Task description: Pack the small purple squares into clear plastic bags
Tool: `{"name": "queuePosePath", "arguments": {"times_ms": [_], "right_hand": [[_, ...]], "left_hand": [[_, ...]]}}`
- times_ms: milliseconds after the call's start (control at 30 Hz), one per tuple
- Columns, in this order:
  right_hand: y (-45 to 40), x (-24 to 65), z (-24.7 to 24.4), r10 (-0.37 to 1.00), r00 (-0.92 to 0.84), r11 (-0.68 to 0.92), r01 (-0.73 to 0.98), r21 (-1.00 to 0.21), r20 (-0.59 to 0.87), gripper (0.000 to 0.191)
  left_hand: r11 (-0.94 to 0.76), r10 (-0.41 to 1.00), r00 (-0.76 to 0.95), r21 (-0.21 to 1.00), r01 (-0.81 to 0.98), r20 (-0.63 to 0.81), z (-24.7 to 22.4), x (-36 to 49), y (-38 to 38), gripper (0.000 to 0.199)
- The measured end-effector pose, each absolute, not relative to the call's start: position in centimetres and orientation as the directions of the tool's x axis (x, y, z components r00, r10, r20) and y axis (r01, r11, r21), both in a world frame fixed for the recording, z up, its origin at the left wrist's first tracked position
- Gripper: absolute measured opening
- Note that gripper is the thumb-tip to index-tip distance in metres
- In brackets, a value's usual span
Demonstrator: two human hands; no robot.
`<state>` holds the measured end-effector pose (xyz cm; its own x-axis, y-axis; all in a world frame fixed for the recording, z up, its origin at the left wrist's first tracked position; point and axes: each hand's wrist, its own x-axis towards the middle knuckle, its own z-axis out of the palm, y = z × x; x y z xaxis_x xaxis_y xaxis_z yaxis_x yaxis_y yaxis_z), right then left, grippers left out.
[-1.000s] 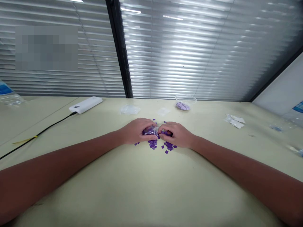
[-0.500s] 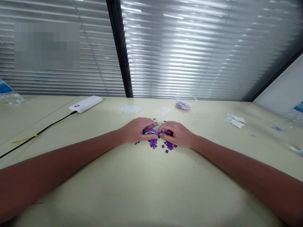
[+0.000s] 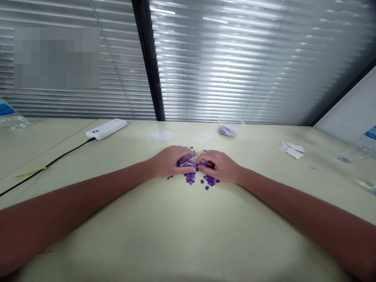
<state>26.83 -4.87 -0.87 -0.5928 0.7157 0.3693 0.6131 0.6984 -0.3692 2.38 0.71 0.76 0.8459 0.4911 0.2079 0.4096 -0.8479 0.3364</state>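
Note:
A small clear plastic bag (image 3: 187,161) with purple inside lies in the grip of my left hand (image 3: 166,162), fingers over its top and thumb along its near side. My right hand (image 3: 221,166) is curled beside it, the fingertips meeting the bag's right end. Purple squares (image 3: 205,164) show between the right thumb and fingers; exactly what the tips pinch is hidden. More loose purple squares (image 3: 190,179) are scattered on the table under and in front of both hands, with a few behind them.
Behind my hands stand a clear round tub (image 3: 231,122) of pale purple pieces and flat clear plastic bags (image 3: 161,134). A white power bank (image 3: 106,129) with a black cable (image 3: 69,150) is at left. White scraps (image 3: 291,149) lie at right. Blinds (image 3: 205,78) rise behind the table (image 3: 188,235).

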Motion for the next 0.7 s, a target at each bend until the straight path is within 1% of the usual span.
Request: {"name": "queuePosePath", "arguments": {"times_ms": [700], "right_hand": [[-4.82,26.94,-1.03,0.71,-0.588,0.704,0.604,-0.374,0.387,0.006]], "left_hand": [[-0.847,0.492,0.846,0.337,0.411,0.205,0.58,2.38,0.86,0.05]]}}
